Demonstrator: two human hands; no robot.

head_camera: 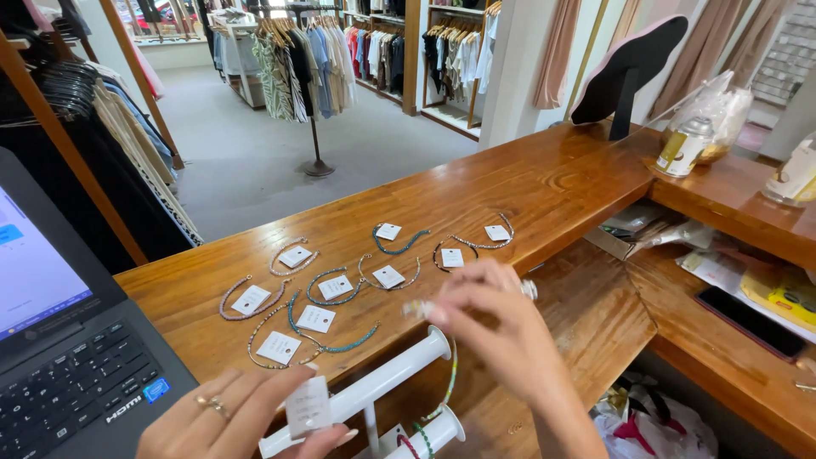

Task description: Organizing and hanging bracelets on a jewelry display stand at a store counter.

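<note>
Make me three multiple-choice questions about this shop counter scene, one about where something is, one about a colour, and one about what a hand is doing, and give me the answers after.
1. Where does the laptop sit?
A. At the near left end of the wooden counter
B. On the lower shelf
C. On the shop floor

2. What colour is the bar stand under the hands?
A. Black
B. White
C. Red

3. What is the left hand doing?
A. Resting flat on the keyboard
B. Pinching a small white tag against the stand
C. Hanging empty in the air

Answers: 1 A, the laptop fills the lower left corner on the countertop. 2 B, both bars are plain white. 3 B, thumb and fingers close on the tag, while the right hand holds a beaded bracelet at the bar's end.
</note>
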